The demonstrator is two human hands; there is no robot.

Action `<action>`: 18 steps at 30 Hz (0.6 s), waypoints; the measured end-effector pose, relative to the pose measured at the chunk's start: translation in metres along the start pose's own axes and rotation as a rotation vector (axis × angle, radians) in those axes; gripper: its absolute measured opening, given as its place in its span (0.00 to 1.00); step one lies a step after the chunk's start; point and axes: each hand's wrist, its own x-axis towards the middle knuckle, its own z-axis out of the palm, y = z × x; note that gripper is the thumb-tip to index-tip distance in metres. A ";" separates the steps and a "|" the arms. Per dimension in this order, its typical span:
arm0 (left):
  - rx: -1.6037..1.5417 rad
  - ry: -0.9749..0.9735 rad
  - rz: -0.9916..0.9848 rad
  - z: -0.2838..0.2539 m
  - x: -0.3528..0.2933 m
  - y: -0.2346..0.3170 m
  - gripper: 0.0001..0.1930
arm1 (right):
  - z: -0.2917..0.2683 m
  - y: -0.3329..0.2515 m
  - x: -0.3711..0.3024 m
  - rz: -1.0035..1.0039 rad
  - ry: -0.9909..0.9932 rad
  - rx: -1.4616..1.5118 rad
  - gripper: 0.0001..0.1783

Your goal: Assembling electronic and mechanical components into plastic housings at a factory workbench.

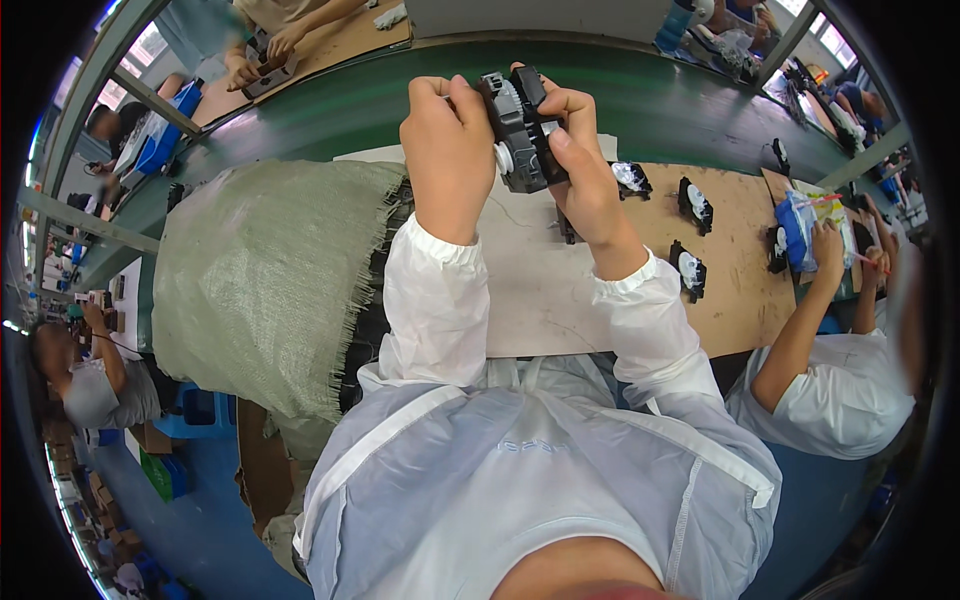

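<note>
Both of my hands are raised above the workbench around a black plastic mechanism, held tilted. White gear-like pieces show along its upper left side, and a round white knob sticks out at its lower left. My left hand is closed at the mechanism's left side with fingers curled, the fingertips partly hidden. My right hand grips its right side, thumb on the near face and fingers behind. Similar black-and-white assemblies, such as one assembly, lie on the brown board to the right.
A green woven sack bulges over the bench on my left. Beyond my hands runs a green conveyor surface. A co-worker sits close on my right, near a blue bin. Another person's hands work across the belt.
</note>
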 end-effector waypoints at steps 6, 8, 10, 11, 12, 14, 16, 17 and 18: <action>0.006 0.007 0.050 0.006 -0.001 -0.010 0.11 | -0.007 0.007 -0.002 -0.004 -0.016 -0.087 0.19; -0.003 -0.012 0.035 0.009 -0.001 -0.010 0.11 | -0.010 0.006 -0.002 0.003 -0.027 -0.110 0.21; -0.024 -0.051 0.013 0.012 -0.001 -0.011 0.12 | -0.012 0.005 -0.002 0.010 -0.045 -0.160 0.24; -0.035 -0.071 0.003 0.013 0.000 -0.012 0.12 | -0.013 0.004 -0.001 0.012 -0.054 -0.185 0.26; -0.035 -0.070 0.000 0.013 0.000 -0.015 0.12 | -0.011 0.004 -0.001 0.015 -0.056 -0.184 0.26; -0.526 -0.165 -0.183 0.017 0.004 -0.028 0.13 | -0.010 0.001 0.004 -0.015 -0.025 -0.367 0.28; -1.020 -0.260 -0.363 0.020 0.008 -0.036 0.16 | -0.011 0.000 0.010 -0.048 0.008 -0.552 0.31; -1.023 -0.263 -0.361 0.020 0.007 -0.033 0.16 | -0.014 0.000 0.014 -0.050 0.009 -0.555 0.31; -0.828 -0.301 -0.241 0.018 0.005 -0.029 0.18 | -0.017 0.000 0.018 -0.028 0.038 -0.488 0.31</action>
